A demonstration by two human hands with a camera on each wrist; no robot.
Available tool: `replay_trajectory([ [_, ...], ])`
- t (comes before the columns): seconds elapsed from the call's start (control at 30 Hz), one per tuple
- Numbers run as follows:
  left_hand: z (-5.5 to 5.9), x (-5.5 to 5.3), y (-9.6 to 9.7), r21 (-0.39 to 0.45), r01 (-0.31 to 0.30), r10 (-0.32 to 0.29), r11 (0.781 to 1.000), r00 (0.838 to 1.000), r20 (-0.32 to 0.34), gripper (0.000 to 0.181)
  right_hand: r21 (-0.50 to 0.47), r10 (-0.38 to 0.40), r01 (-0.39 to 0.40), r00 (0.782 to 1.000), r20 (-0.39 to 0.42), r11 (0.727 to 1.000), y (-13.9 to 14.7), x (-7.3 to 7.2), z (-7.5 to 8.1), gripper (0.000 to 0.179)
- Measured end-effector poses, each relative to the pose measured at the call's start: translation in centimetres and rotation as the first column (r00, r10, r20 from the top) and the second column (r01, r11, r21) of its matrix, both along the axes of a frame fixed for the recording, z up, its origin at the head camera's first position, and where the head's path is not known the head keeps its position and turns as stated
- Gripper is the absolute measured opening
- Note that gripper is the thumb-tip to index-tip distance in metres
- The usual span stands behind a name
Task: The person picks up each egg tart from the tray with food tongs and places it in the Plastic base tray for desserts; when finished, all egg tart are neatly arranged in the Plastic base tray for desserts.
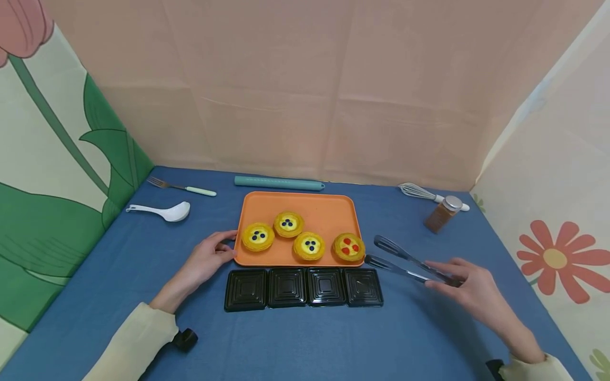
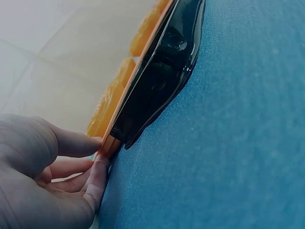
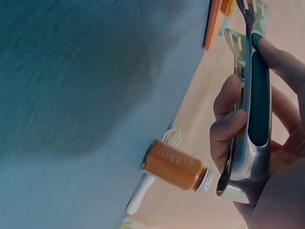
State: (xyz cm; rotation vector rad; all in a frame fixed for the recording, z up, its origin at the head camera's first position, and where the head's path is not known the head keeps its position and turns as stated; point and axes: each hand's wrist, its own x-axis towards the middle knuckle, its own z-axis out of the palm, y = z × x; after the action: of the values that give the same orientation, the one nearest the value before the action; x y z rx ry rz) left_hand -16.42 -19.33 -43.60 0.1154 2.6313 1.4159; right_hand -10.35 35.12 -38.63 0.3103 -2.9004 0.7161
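My left hand [image 1: 212, 254] pinches the left rim of an orange tray [image 1: 314, 206], thumb and fingertips on its edge in the left wrist view. On the tray lie three tarts with blue dots, one of them a blueberry tart [image 1: 309, 246], and a red-topped tart [image 1: 348, 247] near the right rim. My right hand [image 1: 469, 286] grips metal tongs [image 3: 250, 157] by their handles. The tongs' two tips are spread apart, just right of the red-topped tart and close to the tray's corner.
Several black square molds [image 1: 287, 287] stand in a row along the tray's near edge. Behind it lies a teal rolling pin [image 1: 279, 183]. A fork [image 1: 183, 187] and white ladle [image 1: 164, 212] lie left; a whisk [image 1: 419, 191] and brown shaker bottle [image 1: 442, 215] are right.
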Motion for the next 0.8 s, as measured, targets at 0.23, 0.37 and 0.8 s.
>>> replay_trajectory([
  [0.23, -0.1, 0.0, 0.0, -0.007, -0.004, 0.004, 1.000, 1.000, 0.006, 0.053, 0.027, 0.034, -0.034, 0.999, 0.019, 0.999, -1.0, -1.0, -0.3, 0.045],
  [0.37, 0.0, 0.0, 0.0, -0.001, -0.001, 0.001, 1.000, 1.000, 0.005, 0.053, 0.035, 0.046, -0.047, 0.998, 0.032, 0.998, -1.2, -1.4, -0.4, 0.045],
  [0.8, -0.1, -0.1, -0.1, 0.005, -0.001, 0.001, 1.000, 1.000, 0.010, 0.054, 0.056, 0.087, -0.088, 0.996, 0.027, 0.995, -2.2, -1.9, -0.3, 0.041],
])
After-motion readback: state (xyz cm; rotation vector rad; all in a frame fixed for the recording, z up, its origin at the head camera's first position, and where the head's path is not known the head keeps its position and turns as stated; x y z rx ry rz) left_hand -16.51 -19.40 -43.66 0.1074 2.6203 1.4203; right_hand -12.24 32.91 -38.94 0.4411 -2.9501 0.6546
